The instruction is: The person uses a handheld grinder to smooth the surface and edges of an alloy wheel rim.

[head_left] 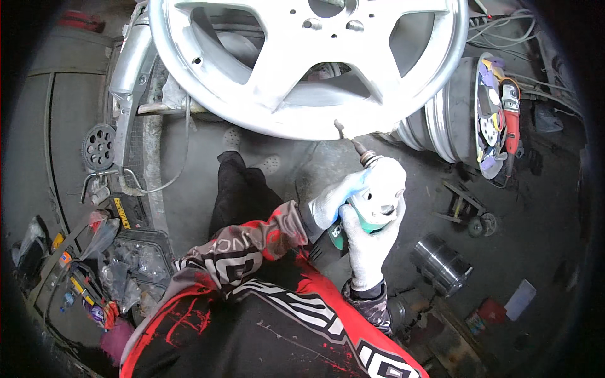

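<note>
A silvery alloy wheel (277,120) with broad spokes fills the top of the view, face toward me. Both of my hands wear whitish gloves and are closed around a power tool that looks like a die grinder (380,189), its front pale and dusty, its body green lower down. My left hand (335,200) grips its left side, near the metal collar. From below and the right, my right hand (373,247) wraps the body. The narrow bit (341,130) overlaps the wheel's lower rim; whether it touches, I cannot tell.
At right, a second wheel (450,110) lies on its side, bearing sanding discs and a red angle grinder (511,120). A metal cylinder (442,264) lies on the floor. On the left stand a metal frame (131,94) and a black tray (142,242) of plastic bags. Cables (504,28) hang upper right.
</note>
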{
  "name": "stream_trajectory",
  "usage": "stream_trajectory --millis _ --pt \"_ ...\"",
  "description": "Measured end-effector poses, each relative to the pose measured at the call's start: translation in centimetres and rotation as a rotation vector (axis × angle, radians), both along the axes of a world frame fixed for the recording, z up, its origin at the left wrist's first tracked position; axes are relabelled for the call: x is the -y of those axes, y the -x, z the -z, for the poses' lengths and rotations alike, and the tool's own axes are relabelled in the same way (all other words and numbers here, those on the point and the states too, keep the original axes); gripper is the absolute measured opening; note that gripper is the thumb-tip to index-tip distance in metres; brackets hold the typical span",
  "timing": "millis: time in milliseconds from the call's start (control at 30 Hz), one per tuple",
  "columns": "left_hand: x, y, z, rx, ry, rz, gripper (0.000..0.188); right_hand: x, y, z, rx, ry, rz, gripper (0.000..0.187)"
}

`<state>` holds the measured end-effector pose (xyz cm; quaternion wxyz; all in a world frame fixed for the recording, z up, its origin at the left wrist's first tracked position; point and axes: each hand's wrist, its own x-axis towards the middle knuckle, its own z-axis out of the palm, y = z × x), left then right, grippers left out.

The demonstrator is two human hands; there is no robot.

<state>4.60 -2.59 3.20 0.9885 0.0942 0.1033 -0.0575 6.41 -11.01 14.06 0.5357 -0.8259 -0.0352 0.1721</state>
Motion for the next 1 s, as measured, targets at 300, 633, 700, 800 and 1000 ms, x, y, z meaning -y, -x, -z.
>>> stream_trajectory --millis 300,633,700,800,1000 --pt "0.7 -2.1 -1.1 0.05 -0.331 -0.041 0.049 3.1 -1.3 1.1 -0.092 -0.231 0.0 0.063" --pt "-0.2 -1.1 -8.2 0.195 -0.715 0.305 0.059 8.0 -0.5 0.2 -0.003 -0.673 0.132 0.068" --pt "-0.9 1.1 -6.0 0.301 -0.788 0.403 0.074 8.1 -0.2 -0.3 -0.13 -0.975 0.032 0.064" --pt "-1.7 3.7 -8.4 0.358 -0.839 0.648 0.076 8.1 -0.5 -0.2 -0.194 -1.29 0.047 0.079" --pt "-1.9 4.3 -11.9 0.287 -0.789 0.829 0.048 7.7 0.0 -0.9 -0.087 -1.287 0.126 0.087"
